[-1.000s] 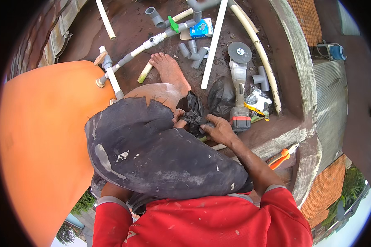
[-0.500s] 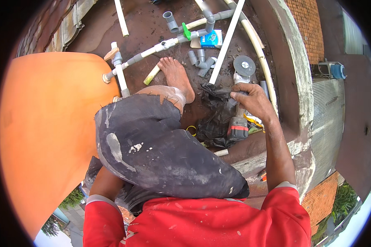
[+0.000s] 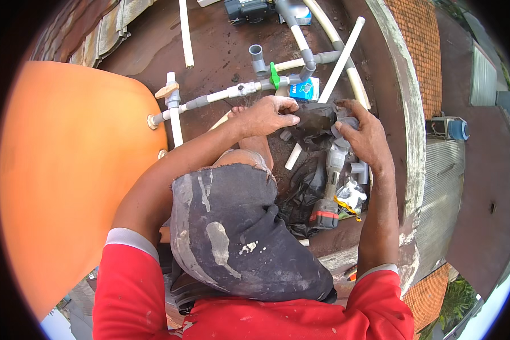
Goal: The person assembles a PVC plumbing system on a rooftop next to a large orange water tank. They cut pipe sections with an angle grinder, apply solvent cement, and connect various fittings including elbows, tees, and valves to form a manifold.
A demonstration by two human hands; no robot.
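A black plastic bag [image 3: 316, 120] is hanging between the two hands, just above the brown floor [image 3: 141, 45] litter of pipes. Taking the bag as the clock's centre, the left hand [image 3: 269, 117] is reaching in from nine o'clock, its thumb and first finger parting slightly at the bag's near edge; whether they are pinching it, I cannot tell. The right hand [image 3: 369, 137] is coming in from three o'clock, thumb and first finger curving well apart at the bag's other side, with a grey round part showing between them; their hold is unclear too.

A grinder [image 3: 333, 175] is lying toward half past five, a second black bag [image 3: 305, 190] bunching beside it toward six. A blue box [image 3: 304, 89] is sitting toward eleven, a green handle [image 3: 274, 76] is standing toward half past ten, and an orange tank [image 3: 79, 170] is filling the space near nine.
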